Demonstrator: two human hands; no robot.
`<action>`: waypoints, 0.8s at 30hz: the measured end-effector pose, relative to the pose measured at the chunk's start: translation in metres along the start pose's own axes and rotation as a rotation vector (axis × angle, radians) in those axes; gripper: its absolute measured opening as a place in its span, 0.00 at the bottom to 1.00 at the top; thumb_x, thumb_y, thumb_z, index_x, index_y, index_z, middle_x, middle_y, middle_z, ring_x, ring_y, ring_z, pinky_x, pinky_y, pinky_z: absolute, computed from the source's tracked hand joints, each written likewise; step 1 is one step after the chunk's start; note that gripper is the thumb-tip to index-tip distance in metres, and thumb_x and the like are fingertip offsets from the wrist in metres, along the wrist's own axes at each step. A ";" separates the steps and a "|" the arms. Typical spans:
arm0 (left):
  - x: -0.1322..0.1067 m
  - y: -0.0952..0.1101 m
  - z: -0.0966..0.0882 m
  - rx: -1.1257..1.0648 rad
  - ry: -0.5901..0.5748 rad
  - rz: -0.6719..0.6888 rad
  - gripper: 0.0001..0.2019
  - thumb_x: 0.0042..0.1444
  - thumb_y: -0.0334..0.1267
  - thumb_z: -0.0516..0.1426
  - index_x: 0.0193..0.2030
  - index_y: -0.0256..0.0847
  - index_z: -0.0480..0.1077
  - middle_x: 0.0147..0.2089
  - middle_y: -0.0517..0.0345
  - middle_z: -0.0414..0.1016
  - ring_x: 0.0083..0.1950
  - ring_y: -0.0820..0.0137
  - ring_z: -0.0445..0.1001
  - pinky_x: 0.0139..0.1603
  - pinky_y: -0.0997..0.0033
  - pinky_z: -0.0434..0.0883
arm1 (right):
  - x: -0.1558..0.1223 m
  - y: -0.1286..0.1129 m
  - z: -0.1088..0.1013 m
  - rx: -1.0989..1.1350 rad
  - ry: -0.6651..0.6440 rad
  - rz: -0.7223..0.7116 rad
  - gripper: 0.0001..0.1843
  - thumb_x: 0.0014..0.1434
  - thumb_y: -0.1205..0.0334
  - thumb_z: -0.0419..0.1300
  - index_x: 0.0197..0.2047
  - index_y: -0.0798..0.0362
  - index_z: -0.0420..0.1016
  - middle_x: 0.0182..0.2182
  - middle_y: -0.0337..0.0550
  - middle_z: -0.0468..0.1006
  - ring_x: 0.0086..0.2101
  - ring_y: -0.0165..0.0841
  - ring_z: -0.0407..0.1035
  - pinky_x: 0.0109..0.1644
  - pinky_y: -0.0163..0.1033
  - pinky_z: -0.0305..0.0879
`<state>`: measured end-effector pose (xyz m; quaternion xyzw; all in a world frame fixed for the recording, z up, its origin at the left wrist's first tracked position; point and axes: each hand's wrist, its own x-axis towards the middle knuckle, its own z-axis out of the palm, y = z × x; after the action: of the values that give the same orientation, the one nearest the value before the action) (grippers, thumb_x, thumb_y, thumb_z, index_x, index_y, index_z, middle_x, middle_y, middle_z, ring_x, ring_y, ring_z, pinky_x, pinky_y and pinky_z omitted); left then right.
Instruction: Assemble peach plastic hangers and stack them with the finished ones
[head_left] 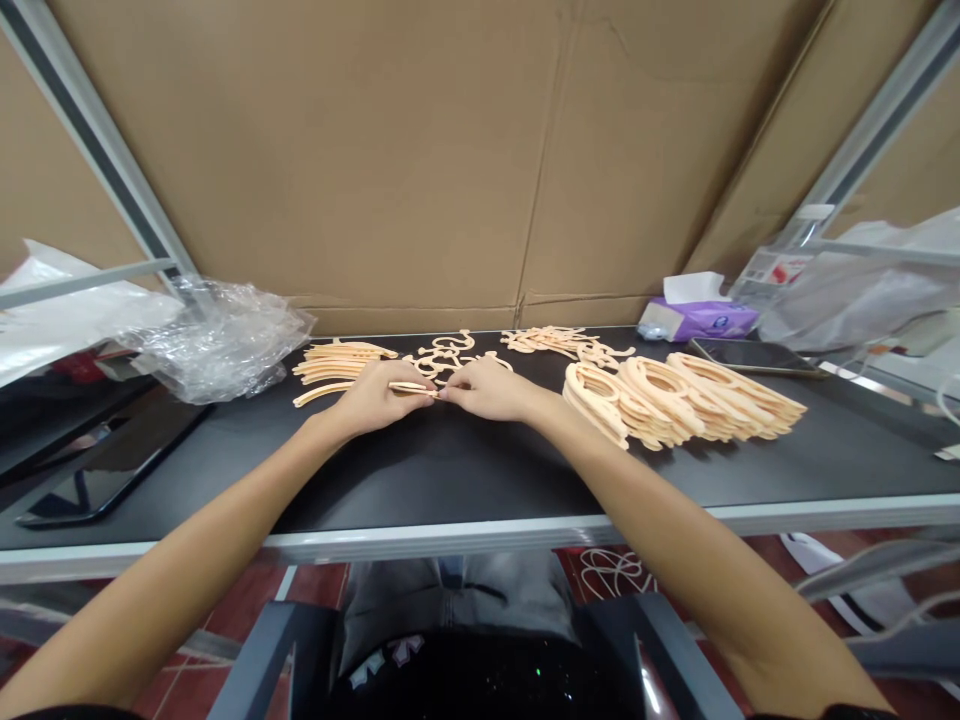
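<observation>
The left hand (375,397) and right hand (487,390) pinch a slim peach-coloured strip (411,388) between their fingertips, just above a black tabletop (420,475). More curved strips (337,362) and stacked peach loops (675,400) lie to either side. A tissue box (697,312), a phone (754,356) and crumpled plastic film (225,340) sit near a cardboard wall (450,150).

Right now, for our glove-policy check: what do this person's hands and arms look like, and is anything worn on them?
The left hand and right hand are bare, with no gloves, rings or watch visible. The forearms are uncovered. Dark sleeves just show at the bottom edge of the view.
</observation>
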<state>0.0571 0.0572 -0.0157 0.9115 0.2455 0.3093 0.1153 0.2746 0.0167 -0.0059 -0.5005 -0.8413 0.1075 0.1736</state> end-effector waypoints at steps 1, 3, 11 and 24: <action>0.000 0.000 -0.001 0.043 0.003 0.034 0.07 0.58 0.39 0.62 0.38 0.42 0.81 0.39 0.56 0.84 0.39 0.66 0.80 0.44 0.69 0.73 | 0.000 0.000 0.000 -0.022 0.006 0.010 0.19 0.66 0.54 0.53 0.31 0.53 0.80 0.25 0.39 0.76 0.26 0.28 0.63 0.32 0.34 0.52; 0.000 -0.001 -0.002 0.132 0.017 0.097 0.08 0.59 0.39 0.61 0.39 0.41 0.81 0.39 0.54 0.84 0.39 0.66 0.80 0.43 0.68 0.73 | -0.001 -0.002 -0.001 -0.073 0.026 0.028 0.18 0.66 0.55 0.54 0.33 0.52 0.81 0.29 0.42 0.79 0.28 0.29 0.66 0.34 0.35 0.53; -0.002 -0.003 -0.002 0.293 0.043 0.212 0.11 0.63 0.37 0.56 0.39 0.40 0.81 0.38 0.51 0.84 0.37 0.67 0.80 0.40 0.71 0.73 | -0.005 -0.010 -0.002 -0.227 0.043 0.053 0.18 0.69 0.55 0.51 0.38 0.49 0.82 0.41 0.46 0.83 0.40 0.36 0.74 0.41 0.36 0.59; -0.006 -0.006 0.001 0.374 -0.005 0.222 0.11 0.58 0.30 0.54 0.36 0.40 0.79 0.33 0.52 0.81 0.35 0.67 0.79 0.38 0.71 0.72 | -0.003 -0.012 0.004 -0.255 0.032 0.038 0.19 0.71 0.56 0.49 0.40 0.53 0.80 0.43 0.50 0.82 0.45 0.39 0.75 0.44 0.36 0.60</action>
<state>0.0517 0.0590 -0.0215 0.9391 0.1964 0.2671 -0.0902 0.2646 0.0086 -0.0062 -0.5361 -0.8356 -0.0052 0.1197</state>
